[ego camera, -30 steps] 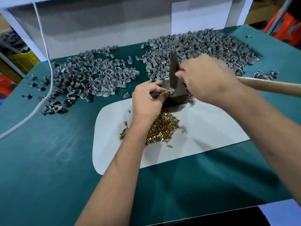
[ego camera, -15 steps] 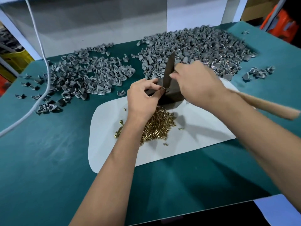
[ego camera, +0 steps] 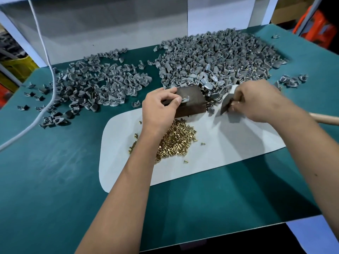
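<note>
The hammer [ego camera: 226, 104] has gone away from the block [ego camera: 192, 101]. A moment ago its metal head stood up tall, right next to the left fingertips, over the little grey piece [ego camera: 185, 99]. Now it is off to the side, well apart from those fingertips, with its head tipped down toward the white sheet [ego camera: 229, 143]. The right hand [ego camera: 256, 101] has its fingers curled tight round the hammer close to the head, and the wooden handle [ego camera: 326, 119] sticks out behind the wrist. The left hand [ego camera: 159, 110] has stayed where it was. Its thumb and first finger pinch the little grey piece, which sits on top of the dark block just at the fingertips. The pile of gold pins [ego camera: 176, 142] lies under the left wrist, and the big heap of grey pieces [ego camera: 220, 57] lies past both sets of knuckles. I think the tapping on this piece is over for now. The left fingers can likely lift it off and drop it on a heap, then pick up a fresh one.
</note>
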Motion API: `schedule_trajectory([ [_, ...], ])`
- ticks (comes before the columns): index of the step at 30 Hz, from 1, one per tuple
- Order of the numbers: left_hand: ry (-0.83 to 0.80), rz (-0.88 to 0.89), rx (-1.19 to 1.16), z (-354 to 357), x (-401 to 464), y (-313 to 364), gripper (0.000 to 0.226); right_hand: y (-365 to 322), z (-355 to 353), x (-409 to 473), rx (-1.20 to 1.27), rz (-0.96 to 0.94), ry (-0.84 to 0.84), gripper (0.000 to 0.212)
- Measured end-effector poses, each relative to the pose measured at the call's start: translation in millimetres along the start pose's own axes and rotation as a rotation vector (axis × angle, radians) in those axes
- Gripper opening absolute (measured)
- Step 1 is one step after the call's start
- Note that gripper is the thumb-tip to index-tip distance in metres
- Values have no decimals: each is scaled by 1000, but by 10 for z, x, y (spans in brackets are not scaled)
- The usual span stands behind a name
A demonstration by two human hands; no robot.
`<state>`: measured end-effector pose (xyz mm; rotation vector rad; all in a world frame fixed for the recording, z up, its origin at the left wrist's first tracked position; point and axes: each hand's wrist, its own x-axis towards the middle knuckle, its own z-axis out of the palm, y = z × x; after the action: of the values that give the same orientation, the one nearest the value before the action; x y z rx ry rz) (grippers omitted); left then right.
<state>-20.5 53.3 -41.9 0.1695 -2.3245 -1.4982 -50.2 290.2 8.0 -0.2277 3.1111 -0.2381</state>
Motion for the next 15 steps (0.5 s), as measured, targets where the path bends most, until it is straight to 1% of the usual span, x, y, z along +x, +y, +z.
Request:
schedule_trajectory([
  [5, 2, -21, -48, 5, -10, -1, 9, -82, -9, -34, -13, -7, -31, 14],
  [6, 2, -21, -51, 2, -9, -3, 10, -123, -42, -30, 3, -6, -21, 12],
  [8, 3, -28, -67, -5, -10, -3, 11, -240, -97, -20, 80, -30, 69, 8],
  [9, 7, -31, -71, -7, -8, -2, 11, -322, -108, -5, 135, -68, 122, 5],
  [10, 10, -32, -69, -7, -6, 1, 11, -419, -108, 7, 184, -125, 156, 5],
  [13, 11, -26, -88, -8, -3, 7, 10, -685, -48, 42, 291, -306, 113, 24],
  [15, 21, -31, -132, -23, 2, 12, 10, -780, 1, 94, 340, -382, 93, 22],
])
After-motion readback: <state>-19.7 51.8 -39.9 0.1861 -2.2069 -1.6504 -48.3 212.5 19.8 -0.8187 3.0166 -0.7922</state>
